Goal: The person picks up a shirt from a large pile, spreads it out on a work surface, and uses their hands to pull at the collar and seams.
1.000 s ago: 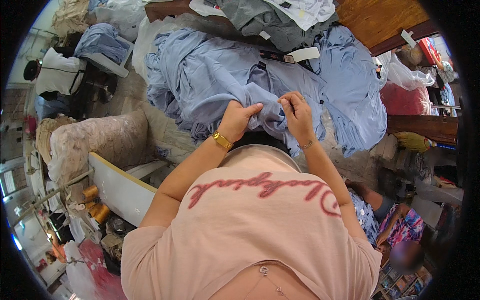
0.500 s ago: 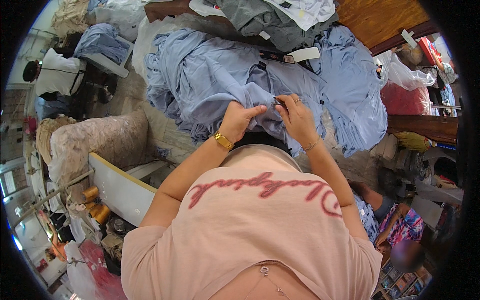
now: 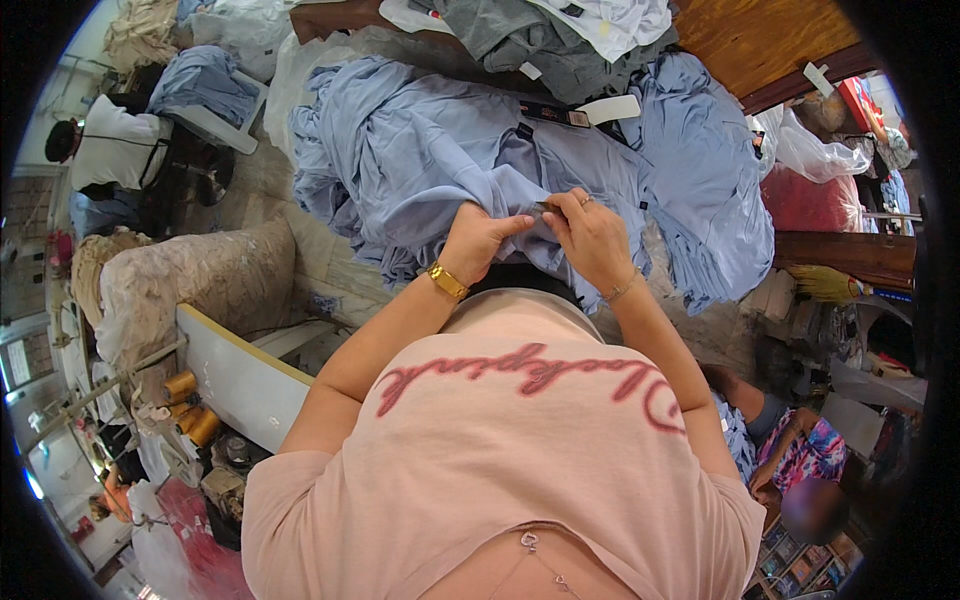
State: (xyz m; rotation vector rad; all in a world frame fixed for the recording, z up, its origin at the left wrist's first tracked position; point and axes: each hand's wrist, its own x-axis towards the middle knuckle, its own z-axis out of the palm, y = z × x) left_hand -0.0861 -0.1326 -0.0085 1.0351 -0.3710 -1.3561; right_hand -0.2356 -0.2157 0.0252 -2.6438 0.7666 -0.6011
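A large heap of light blue garments (image 3: 400, 140) lies in front of me. At its near edge my left hand (image 3: 476, 240) is closed on a fold of the blue cloth, its thumb pointing right. My right hand (image 3: 594, 240) pinches a small dark pointed tool (image 3: 545, 208), perhaps thread snips; its exact kind is too small to tell. The tool's tip is at the cloth, close to my left thumb. On top of the heap, a black label tag (image 3: 553, 113) lies beside a blank white tag (image 3: 610, 108).
Grey garments (image 3: 520, 50) are piled behind the heap. To the left stand a wrapped roll (image 3: 200, 275), a white tabletop with a yellow edge (image 3: 240, 375) and thread cones (image 3: 190, 405). A person (image 3: 120, 145) is at the far left; another (image 3: 805, 450) sits at the lower right.
My right hand has shifted slightly left and up, bringing the small tool closer to my left thumb. My left hand stays in place on the cloth.
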